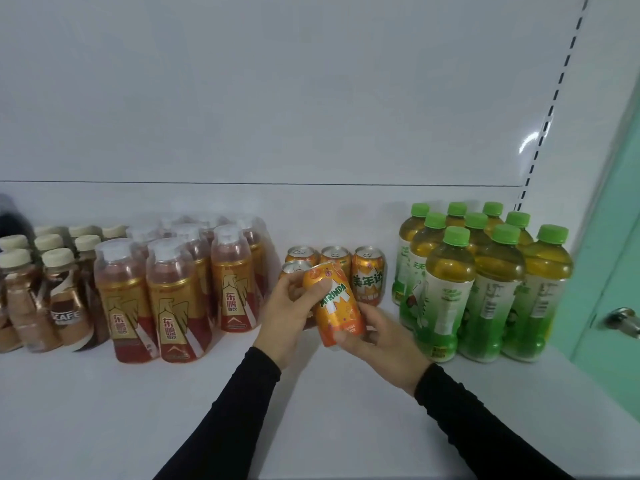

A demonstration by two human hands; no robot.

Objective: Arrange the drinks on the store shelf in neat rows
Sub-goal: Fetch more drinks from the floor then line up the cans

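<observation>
While both your left hand [284, 313] and right hand [384, 344] grasp the tilted Mirinda can [334, 303], four orange cans [369, 271] stand behind it, between golden bottles [173, 299] and green-tea bottles [450, 292] on the shelf [104, 410].

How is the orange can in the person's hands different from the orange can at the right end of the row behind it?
The held can is tilted, gripped by the left hand and right hand; the rightmost can stands upright on the shelf. The held can's label reads MIRINDA; the rightmost can's shows Chinese characters. Both are orange cans of the same design.
</observation>
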